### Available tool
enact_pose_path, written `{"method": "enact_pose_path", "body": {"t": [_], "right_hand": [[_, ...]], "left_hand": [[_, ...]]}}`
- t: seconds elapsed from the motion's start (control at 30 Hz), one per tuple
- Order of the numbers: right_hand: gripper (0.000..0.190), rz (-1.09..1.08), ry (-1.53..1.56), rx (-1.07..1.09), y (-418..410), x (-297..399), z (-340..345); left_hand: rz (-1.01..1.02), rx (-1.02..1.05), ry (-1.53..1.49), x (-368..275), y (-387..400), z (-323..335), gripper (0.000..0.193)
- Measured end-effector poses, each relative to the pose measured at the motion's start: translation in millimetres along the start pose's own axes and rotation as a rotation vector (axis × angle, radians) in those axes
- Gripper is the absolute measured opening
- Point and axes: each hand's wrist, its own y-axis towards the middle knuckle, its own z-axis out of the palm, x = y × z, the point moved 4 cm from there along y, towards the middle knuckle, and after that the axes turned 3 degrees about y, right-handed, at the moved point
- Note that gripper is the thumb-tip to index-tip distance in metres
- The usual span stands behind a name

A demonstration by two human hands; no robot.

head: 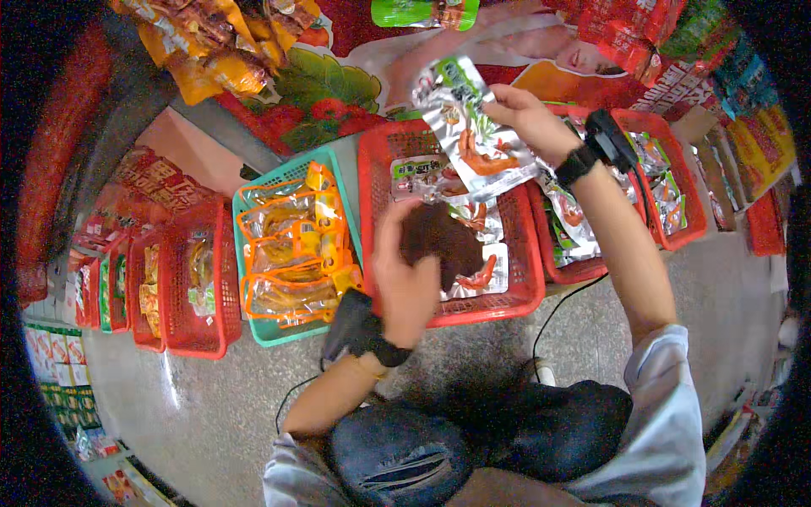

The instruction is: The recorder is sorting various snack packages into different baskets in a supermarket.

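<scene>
My right hand (532,123) grips the upper edge of a silver and green vacuum-sealed snack packet (472,133), raised above a red plastic basket (535,279). My left hand (408,272) is over the left side of that basket, blurred, with thumb and fingers apart around a dark brown cloth-like thing (437,241); whether it grips this cannot be told. Similar silver packets (481,272) lie in the basket, partly covered by the brown thing. Both wrists bear black straps with devices.
To the left, a teal basket (256,326) holds orange-edged clear packets (285,253); more red baskets (222,298) stand beyond. Red baskets (687,234) with silver packets stand at the right. Orange bags (222,57) hang at upper left. Black cables run from the wrist devices.
</scene>
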Motion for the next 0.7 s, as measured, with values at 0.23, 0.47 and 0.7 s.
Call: {"method": "enact_pose_path", "body": {"t": [0.23, 0.47, 0.7], "right_hand": [[0.03, 0.04, -0.708, 0.713, 21, -76, 60], [0.016, -0.112, -1.051, 0.179, 49, -139, 90], [0.024, -0.152, -0.949, -0.11, 3, -69, -42]], "left_hand": [[0.022, -0.292, -0.074, -31, 20, -47, 0.044], [-0.104, -0.282, -0.202, -21, 17, -42, 0.043], [-0.132, -0.338, -0.199, -23, 18, -42, 0.047]]}}
